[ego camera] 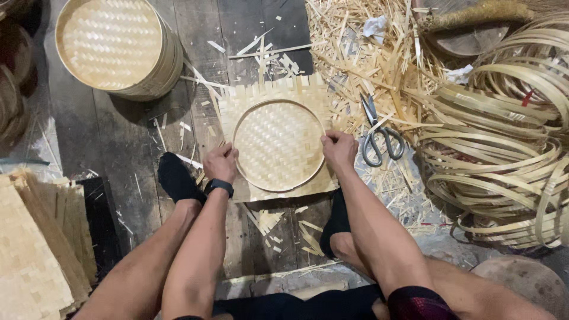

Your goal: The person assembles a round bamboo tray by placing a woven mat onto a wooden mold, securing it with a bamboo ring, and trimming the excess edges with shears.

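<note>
A square woven bamboo mat (267, 95) lies on the dark plank floor between my feet. A round bamboo hoop (278, 102) is pressed into it, forming a shallow tray. My left hand (220, 162) grips the hoop's left rim; a black watch sits on that wrist. My right hand (339, 148) grips the hoop's right rim. Both hands are closed on the rim, thumbs on top.
Scissors (377, 131) lie on bamboo scraps just right of my right hand. A pile of bamboo hoop strips (504, 148) fills the right side. A stack of finished round trays (112, 44) stands top left. Flat woven mats (35, 249) are stacked bottom left.
</note>
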